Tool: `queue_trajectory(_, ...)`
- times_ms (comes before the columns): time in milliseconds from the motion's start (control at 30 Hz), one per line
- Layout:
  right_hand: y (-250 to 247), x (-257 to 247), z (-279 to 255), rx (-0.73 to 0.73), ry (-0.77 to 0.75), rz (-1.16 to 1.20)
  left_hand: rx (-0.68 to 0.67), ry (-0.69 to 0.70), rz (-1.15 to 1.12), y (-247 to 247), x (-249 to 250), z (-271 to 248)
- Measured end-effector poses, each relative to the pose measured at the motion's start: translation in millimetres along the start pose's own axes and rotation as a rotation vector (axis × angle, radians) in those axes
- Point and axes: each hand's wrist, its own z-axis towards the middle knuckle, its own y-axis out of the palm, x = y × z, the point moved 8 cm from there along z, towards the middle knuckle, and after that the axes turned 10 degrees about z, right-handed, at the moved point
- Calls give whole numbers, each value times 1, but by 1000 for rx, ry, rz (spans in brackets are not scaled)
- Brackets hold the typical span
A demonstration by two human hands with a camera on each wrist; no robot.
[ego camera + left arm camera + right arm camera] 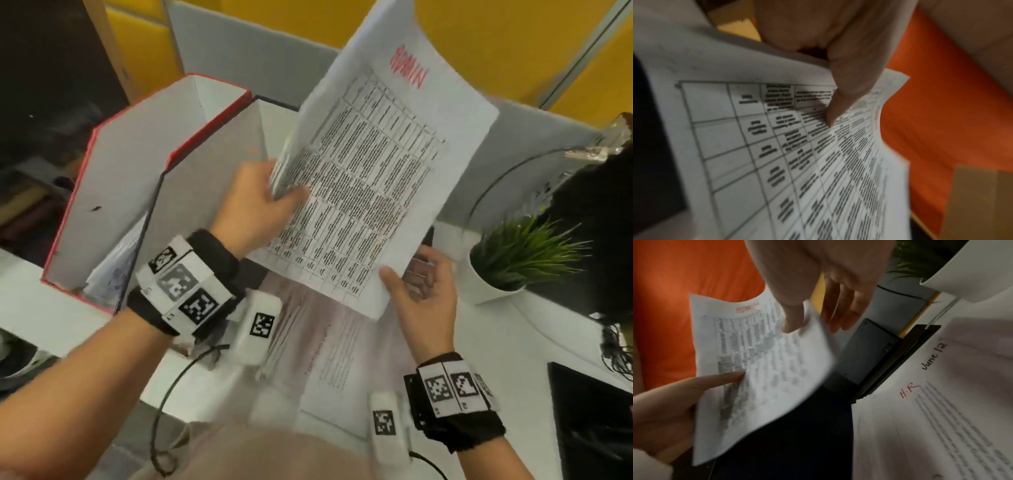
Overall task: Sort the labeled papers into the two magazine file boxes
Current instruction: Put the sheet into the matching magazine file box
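Note:
A printed table sheet with "ADMIN" written in red, the ADMIN paper (370, 171), is held up above the desk. My left hand (260, 202) pinches its left edge, with the thumb (849, 91) on the print. My right hand (421, 294) is at the sheet's lower right corner. Its thumb touches the edge and its fingers (840, 308) are spread loosely behind, not closed on the sheet. To the left stand a red-edged file box (102, 192) and a black-edged file box (205, 164), side by side. Sheets show low in the red one. On the desk lies a paper stack (920, 418) whose top sheet is marked "H.R".
A potted green plant (496, 274) in a white pot stands right of the papers. A black flat device (589, 418) lies at the right edge. A grey divider panel (257, 51) backs the boxes. A black cable (164, 404) loops off the desk's front.

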Motion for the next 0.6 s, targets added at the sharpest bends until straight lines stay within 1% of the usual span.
queue_trajectory(67,-4,15,-5,-8,65,-60,18,7,72,-31,3,7)
queue_trajectory(133,-16,34,-13,13,125,-120,26,-28,104,-60,-1,10)
queue_trajectory(233,-40,63,-26,69,215,-209,29,-127,156,-101,-20,11)
queue_trajectory(333,-67,89,-37,114,275,-381,-7,-264,267,-129,-48,10)
queue_trajectory(400,-81,103,-42,137,330,-500,-39,-328,321,-136,-65,10)
queue_trajectory(467,-92,117,-46,147,423,-587,-88,-374,386,-134,-78,9)
queue_trajectory(533,-96,127,-51,134,483,-634,-116,-410,538,-126,-92,10)
queue_trajectory(600,-97,133,-53,120,491,-651,-118,-413,658,-111,-101,10)
